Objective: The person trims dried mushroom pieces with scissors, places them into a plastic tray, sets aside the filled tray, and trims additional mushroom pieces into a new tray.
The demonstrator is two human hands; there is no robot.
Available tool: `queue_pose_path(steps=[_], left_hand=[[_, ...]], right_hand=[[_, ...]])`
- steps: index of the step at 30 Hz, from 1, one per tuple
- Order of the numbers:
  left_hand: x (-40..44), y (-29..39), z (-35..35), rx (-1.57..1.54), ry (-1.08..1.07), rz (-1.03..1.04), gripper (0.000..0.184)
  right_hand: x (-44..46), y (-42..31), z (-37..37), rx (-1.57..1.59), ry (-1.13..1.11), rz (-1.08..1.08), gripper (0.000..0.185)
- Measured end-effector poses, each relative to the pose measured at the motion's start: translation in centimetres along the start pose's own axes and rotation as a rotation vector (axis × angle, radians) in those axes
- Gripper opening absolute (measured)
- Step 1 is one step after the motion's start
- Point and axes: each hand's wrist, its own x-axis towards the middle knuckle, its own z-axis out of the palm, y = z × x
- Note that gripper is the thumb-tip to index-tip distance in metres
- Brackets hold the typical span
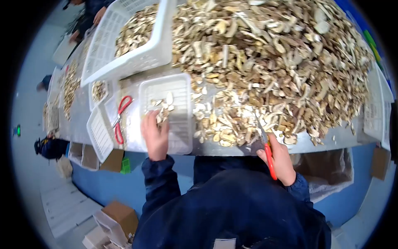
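Observation:
My right hand (281, 161) is closed round red-handled scissors (269, 159), their blades pointing away from me into the near edge of a big heap of dried mushroom slices (269, 62). Over a shallow white tray (185, 133) is my left hand (155, 135), slightly blurred, its fingers stretched out and thumb apart. A few pale mushroom slices (168, 101) lie in the tray just beyond and beside those fingertips. Left of the tray, a second pair of red-handled scissors (118, 130) rests on the metal table (130, 120).
A large white basket (124, 66) with slices stands at the back left. A white tray (100, 133) tilts at the table's left edge. Below the right edge sits a lined box (327, 170). Other people (52, 148) are at the far left.

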Motion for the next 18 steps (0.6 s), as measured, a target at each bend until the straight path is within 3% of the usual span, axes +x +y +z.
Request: queue_pose_path(steps=[1, 4, 5, 7, 10, 15, 18], left_hand=[[0.1, 0.6, 0.4, 0.147, 0.028, 0.016, 0.037], [1.3, 3.8, 2.3, -0.389, -0.062, 0.116, 0.038], [1.8, 5.1, 3.7, -0.535, -0.120, 0.192, 0.037], [3.3, 10.8, 3.7, -0.490, -0.387, 0.198, 0.027], [3.2, 14.2, 7.9, -0.540, -0.290, 0.384, 0.022], [4.8, 16.5, 11.2, -0.296, -0.390, 0.216, 0.029], [5.4, 15.6, 11.6, -0.344, -0.535, 0.080, 0.029]], right_hand=[[-0.1, 0.5, 0.0, 0.006, 0.032, -0.006, 0.052], [-0.6, 0.6, -0.5, 0.028, 0.100, 0.011, 0.053], [-0.8, 0.6, -0.7, 0.037, 0.113, 0.018, 0.053], [-1.3, 0.8, -1.0, 0.050, 0.118, 0.061, 0.054], [-1.9, 1.1, -1.1, 0.057, 0.135, 0.076, 0.056], [-2.6, 1.6, -1.1, 0.051, 0.150, 0.081, 0.057], [-2.5, 1.6, -1.1, 0.065, 0.152, 0.067, 0.057]])
